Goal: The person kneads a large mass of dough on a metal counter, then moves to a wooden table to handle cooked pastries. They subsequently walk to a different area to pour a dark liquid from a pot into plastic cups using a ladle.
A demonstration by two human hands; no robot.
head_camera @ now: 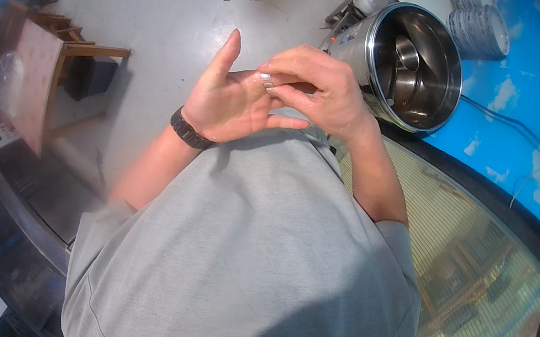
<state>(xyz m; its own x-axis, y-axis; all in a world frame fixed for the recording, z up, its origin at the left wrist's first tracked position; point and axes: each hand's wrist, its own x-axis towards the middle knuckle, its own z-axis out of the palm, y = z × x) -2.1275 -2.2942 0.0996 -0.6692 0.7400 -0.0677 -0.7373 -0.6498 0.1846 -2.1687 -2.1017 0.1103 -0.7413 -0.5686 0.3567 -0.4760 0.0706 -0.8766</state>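
Observation:
My left hand (238,103) is held palm up before the grey shirt, thumb raised and little finger stretched out to the right. It holds nothing, and a dark link watch (190,128) is around its wrist. From the right, my right hand (324,89) reaches over its fingers. The right thumb and forefinger close around a small silver ring (265,77) at one of the left fingers. Some left fingers are hidden behind the right hand, so how far the ring sits on the finger cannot be told.
To the right stands a large round steel pot (369,50) with metal vessels inside. Stacked patterned bowls (475,31) are beyond it, by a blue wall. A ribbed, glossy surface (454,228) lies at the right. A wooden table (33,67) and a dark counter (11,253) are at the left.

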